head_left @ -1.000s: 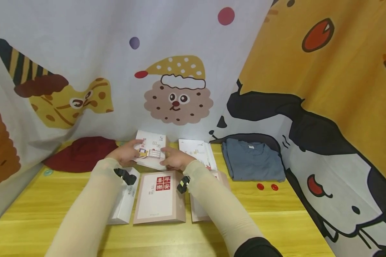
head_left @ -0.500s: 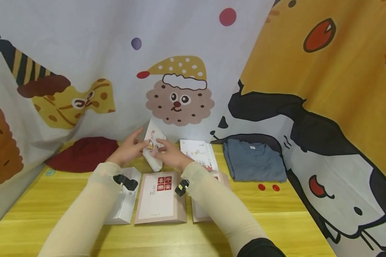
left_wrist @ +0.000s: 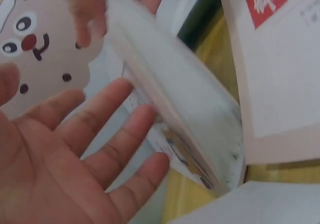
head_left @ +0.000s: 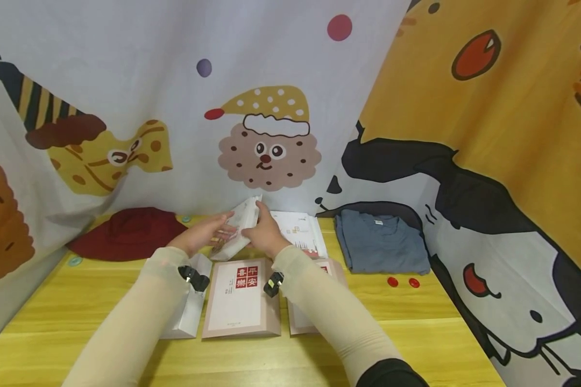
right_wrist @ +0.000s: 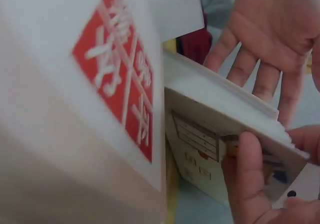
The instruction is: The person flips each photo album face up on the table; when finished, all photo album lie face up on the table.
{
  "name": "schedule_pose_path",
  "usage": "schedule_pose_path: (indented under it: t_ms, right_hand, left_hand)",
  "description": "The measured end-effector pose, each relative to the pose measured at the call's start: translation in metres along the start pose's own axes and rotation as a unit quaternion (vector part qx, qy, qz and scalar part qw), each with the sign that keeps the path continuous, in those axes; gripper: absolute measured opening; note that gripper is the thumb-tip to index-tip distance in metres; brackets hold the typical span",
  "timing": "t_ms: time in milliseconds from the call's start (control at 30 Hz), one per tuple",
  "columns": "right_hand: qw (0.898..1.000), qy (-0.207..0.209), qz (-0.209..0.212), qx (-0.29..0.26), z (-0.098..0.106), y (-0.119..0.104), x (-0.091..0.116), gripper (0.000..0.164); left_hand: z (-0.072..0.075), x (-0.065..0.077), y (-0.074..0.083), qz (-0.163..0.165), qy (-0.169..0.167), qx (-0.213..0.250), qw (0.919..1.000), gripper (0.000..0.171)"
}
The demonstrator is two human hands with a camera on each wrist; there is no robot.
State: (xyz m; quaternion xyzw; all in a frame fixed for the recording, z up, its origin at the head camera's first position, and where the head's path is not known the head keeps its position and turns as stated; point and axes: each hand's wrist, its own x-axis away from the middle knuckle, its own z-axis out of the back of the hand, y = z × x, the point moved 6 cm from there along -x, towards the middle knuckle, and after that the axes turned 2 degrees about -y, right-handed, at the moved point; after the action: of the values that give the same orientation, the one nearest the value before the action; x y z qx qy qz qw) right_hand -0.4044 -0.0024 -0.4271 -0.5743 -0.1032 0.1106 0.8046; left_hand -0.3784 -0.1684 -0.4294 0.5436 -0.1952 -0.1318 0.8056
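Observation:
A white desk calendar (head_left: pixel 244 217) with a printed cartoon cover stands tilted on edge at the back of the table. My right hand (head_left: pixel 266 232) grips it, with the thumb (right_wrist: pixel 250 169) flat on the cover in the right wrist view. The left hand (head_left: pixel 204 235) is spread beside its other face; in the left wrist view its straight fingers (left_wrist: pixel 125 139) reach to the cover, and light contact is hard to tell. Between the covers the page block (right_wrist: pixel 220 92) shows as a pale edge.
Two pinkish calendars (head_left: pixel 234 317) (head_left: pixel 297 317) and a white one (head_left: pixel 189 317) stand in front. Behind lies another white calendar (head_left: pixel 295 226). A dark red hat (head_left: pixel 130 234) is left, a folded blue-grey shirt (head_left: pixel 382 242) right, with two red buttons (head_left: pixel 392 281). A printed curtain (head_left: pixel 164 43) hangs behind.
The calendar has turned from cover facing me to standing edge-on, then leaned rightward. The left hand has let go and opened; the right keeps hold.

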Motion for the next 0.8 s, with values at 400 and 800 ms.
schedule_pose_path:
  t_ms: [400, 800]
  right_hand:
    - [0.992, 0.06, -0.027, 0.104, 0.011, 0.009, 0.001, 0.084]
    - [0.983, -0.019, -0.088, 0.163, 0.003, 0.024, -0.003, 0.098]
  left_hand:
    - [0.02, -0.002, -0.027, 0.033, -0.001, -0.097, 0.9947, 0.064]
    - [0.03, 0.007, -0.038, 0.084, 0.033, -0.072, 0.9933, 0.07]
